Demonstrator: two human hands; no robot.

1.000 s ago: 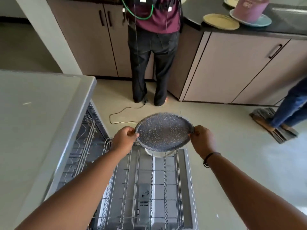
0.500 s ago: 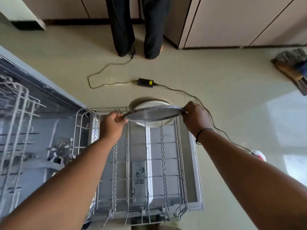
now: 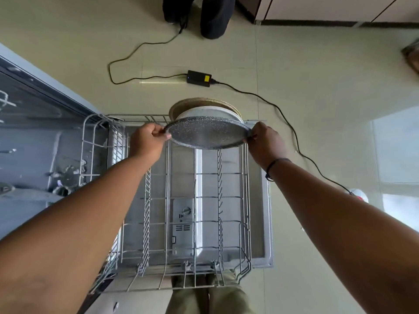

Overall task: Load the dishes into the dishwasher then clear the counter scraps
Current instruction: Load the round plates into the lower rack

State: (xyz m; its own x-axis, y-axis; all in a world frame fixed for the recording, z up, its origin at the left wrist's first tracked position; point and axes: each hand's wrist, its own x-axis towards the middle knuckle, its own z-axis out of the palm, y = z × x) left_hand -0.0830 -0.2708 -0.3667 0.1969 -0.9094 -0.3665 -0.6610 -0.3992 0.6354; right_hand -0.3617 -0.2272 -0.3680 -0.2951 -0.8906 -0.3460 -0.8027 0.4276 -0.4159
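Left hand (image 3: 147, 141) and right hand (image 3: 265, 143) pinch opposite rims of round speckled grey plate (image 3: 207, 134); likely stiff, breakable, 2-hand edge grip suits.

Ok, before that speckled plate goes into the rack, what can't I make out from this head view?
- Whether the speckled plate, pinched by the left hand and right hand, touches the lower rack: its own face hides the tines beneath.
- White dish and tan plate behind it: mostly covered by the speckled plate, so their seating is unclear.
- Dishwasher tub contents: blurred, cut off at the left edge.
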